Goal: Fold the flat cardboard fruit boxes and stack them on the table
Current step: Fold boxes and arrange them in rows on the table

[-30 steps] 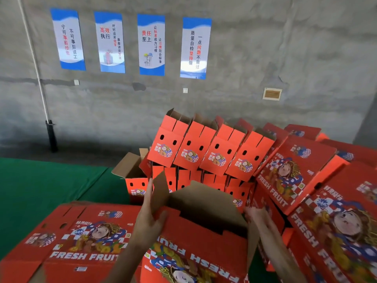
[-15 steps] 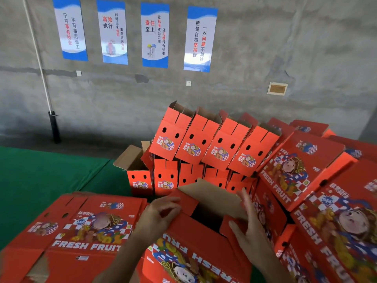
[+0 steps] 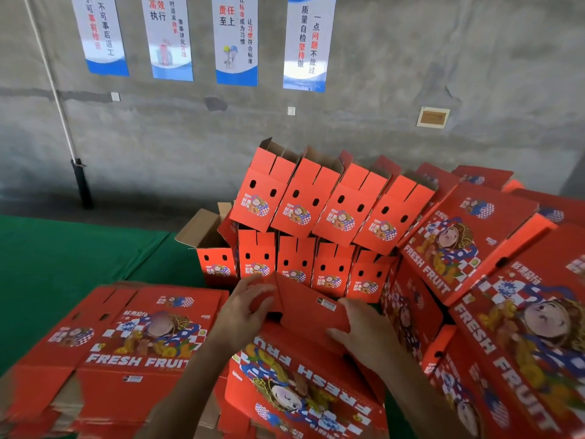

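Spanning the background, a concrete wall point(image 3: 380, 90) is hung with four posters point(image 3: 237, 39); below it a green table point(image 3: 63, 264) is covered with red cardboard. Folded boxes point(image 3: 316, 217) are stacked in two leaning tiers at the far side, and a pile of flat boxes point(image 3: 133, 337) is laid to the left. The box being folded point(image 3: 300, 384) is held nearest the viewer, its end flap point(image 3: 304, 307) partly turned down. The left hand point(image 3: 243, 315) is curled over the flap's left corner; the right hand point(image 3: 364, 331) is laid on its right edge, fingers bent around it. For a clean fold, even pressure from both hands is judged necessary, so that the flap is seated squarely before stacking
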### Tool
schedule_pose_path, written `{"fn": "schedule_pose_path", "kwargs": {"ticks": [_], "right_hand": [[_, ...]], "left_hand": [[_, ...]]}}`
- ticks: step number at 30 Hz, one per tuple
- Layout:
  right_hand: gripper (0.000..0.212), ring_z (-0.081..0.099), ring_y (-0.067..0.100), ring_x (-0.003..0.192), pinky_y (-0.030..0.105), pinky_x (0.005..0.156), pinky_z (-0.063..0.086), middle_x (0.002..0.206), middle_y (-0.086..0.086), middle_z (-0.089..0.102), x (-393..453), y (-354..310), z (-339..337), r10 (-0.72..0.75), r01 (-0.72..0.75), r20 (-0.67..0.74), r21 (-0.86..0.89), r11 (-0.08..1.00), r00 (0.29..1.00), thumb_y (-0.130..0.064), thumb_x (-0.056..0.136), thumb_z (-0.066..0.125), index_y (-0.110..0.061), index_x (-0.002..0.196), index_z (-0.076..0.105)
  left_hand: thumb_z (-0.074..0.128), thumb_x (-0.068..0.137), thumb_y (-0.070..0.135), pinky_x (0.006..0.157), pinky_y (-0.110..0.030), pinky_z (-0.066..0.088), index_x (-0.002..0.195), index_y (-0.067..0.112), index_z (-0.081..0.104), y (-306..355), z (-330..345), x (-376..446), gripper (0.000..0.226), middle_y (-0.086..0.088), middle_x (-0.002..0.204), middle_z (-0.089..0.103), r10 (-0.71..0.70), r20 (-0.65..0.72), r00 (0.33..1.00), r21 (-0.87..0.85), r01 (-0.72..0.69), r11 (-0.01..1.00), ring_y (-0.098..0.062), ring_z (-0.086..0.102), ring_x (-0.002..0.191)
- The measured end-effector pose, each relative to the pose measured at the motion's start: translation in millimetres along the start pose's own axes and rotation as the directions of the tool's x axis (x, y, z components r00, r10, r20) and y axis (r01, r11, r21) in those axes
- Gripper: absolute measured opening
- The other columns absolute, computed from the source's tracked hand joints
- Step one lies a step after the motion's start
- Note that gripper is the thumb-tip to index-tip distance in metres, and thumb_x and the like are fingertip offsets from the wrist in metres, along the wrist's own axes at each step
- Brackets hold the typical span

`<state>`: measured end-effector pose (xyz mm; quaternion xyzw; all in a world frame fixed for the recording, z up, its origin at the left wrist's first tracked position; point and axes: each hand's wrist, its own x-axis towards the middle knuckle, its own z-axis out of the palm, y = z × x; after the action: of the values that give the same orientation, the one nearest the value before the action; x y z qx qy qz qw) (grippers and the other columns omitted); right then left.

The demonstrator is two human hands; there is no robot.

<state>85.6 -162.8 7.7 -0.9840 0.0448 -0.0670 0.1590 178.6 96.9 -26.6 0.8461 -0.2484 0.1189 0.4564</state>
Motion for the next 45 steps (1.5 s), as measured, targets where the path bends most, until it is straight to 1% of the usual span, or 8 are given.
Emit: {"fn": "schedule_pose_path", "kwargs": {"ticks": [5, 9, 12, 19, 24, 28, 35, 45], "right_hand": [[0.059, 0.054, 0.019, 0.125, 0.041, 0.104, 0.047, 0.138, -0.001, 0.054, 9, -8, -1, -0.02, 0.022, 0.013, -0.19, 0.982, 1.0, -0.059, 0.099, 0.051, -0.021, 0.145, 0.044], [0.052, 0.061, 0.006, 0.081, 0.03, 0.076, 0.05, 0.09, -0.009, 0.063, -8, 15, -1, 0.106, 0.019, -0.269, 0.426, 0.905, 0.957, -0.064, 0.101, 0.03, -0.024, 0.099, 0.065], [0.032, 0.065, 0.014, 0.097, 0.036, 0.084, 0.056, 0.104, -0.005, 0.066, -18, 39, 3, 0.396, -0.114, -0.434, 0.544, 0.831, 0.809, -0.049, 0.104, 0.046, -0.023, 0.109, 0.064], [0.066, 0.077, 0.035, 0.079, 0.052, 0.08, 0.063, 0.081, 0.015, 0.077, -41, 61, 11, 0.513, -0.453, 0.26, 0.841, 0.296, 0.818, -0.058, 0.107, 0.034, -0.003, 0.1, 0.07], [0.022, 0.078, 0.033, 0.086, 0.049, 0.082, 0.064, 0.092, 0.016, 0.079, -60, 60, 27, 0.289, -0.688, 0.635, 0.572, 0.447, 0.716, -0.022, 0.103, 0.058, -0.004, 0.111, 0.068], [0.019, 0.077, 0.032, 0.093, 0.045, 0.083, 0.063, 0.103, 0.017, 0.078, -65, 66, 39, 0.192, -0.696, 0.68, 0.625, 0.353, 0.708, -0.021, 0.104, 0.053, -0.013, 0.117, 0.064], [0.065, 0.073, 0.033, 0.086, 0.036, 0.063, 0.062, 0.122, 0.028, 0.068, -64, 80, 53, 0.035, -0.723, 0.725, 0.689, -0.051, 0.688, 0.01, 0.095, 0.043, -0.03, 0.146, 0.044], [0.078, 0.07, 0.05, 0.106, 0.052, 0.083, 0.062, 0.128, 0.032, 0.062, 2, -2, 34, 0.026, -0.388, 0.394, 0.913, -0.127, 0.919, 0.025, 0.086, 0.045, -0.036, 0.133, 0.055]], "left_hand": [[0.055, 0.097, 0.057, 0.111, -0.041, 0.045, 0.113, 0.038, 0.076, 6, -3, 5, 0.033, 0.009, 0.15, 0.048, -0.039, 0.041, 0.998, -0.011, 0.04, 0.999, -0.009, 0.045, 0.137], [0.048, 0.097, 0.067, 0.1, -0.035, 0.056, 0.104, 0.047, 0.078, 4, -6, 5, 0.036, 0.015, 0.147, 0.05, -0.081, 0.06, 0.995, -0.126, 0.088, 0.988, -0.007, 0.056, 0.127], [0.05, 0.096, 0.063, 0.086, -0.029, 0.061, 0.102, 0.046, 0.079, 0, -10, 4, 0.034, 0.014, 0.144, 0.053, -0.127, 0.048, 0.991, -0.187, 0.134, 0.973, -0.012, 0.064, 0.116], [0.06, 0.096, 0.049, 0.075, -0.036, 0.063, 0.1, 0.035, 0.082, 0, -11, 10, 0.027, 0.002, 0.134, 0.065, -0.236, 0.043, 0.971, -0.331, 0.237, 0.913, -0.024, 0.073, 0.098], [0.062, 0.097, 0.04, 0.052, -0.025, 0.058, 0.1, 0.026, 0.082, 5, -16, 13, 0.025, -0.005, 0.112, 0.076, -0.267, 0.026, 0.963, -0.392, 0.256, 0.884, -0.023, 0.076, 0.07], [0.063, 0.094, 0.042, 0.049, -0.027, 0.058, 0.102, 0.025, 0.081, 5, -15, 12, 0.026, -0.005, 0.106, 0.077, -0.285, 0.054, 0.957, -0.423, 0.281, 0.862, -0.026, 0.076, 0.067], [0.065, 0.092, 0.041, 0.059, -0.027, 0.061, 0.096, 0.023, 0.083, -1, -28, 9, 0.026, -0.003, 0.103, 0.079, -0.299, 0.014, 0.954, -0.506, 0.265, 0.821, -0.028, 0.077, 0.079], [0.074, 0.093, 0.029, 0.109, -0.028, 0.045, 0.104, 0.021, 0.082, 1, -94, 29, 0.016, 0.015, 0.126, 0.066, -0.129, -0.346, 0.929, -0.287, 0.026, 0.958, 0.002, 0.051, 0.132]]}}
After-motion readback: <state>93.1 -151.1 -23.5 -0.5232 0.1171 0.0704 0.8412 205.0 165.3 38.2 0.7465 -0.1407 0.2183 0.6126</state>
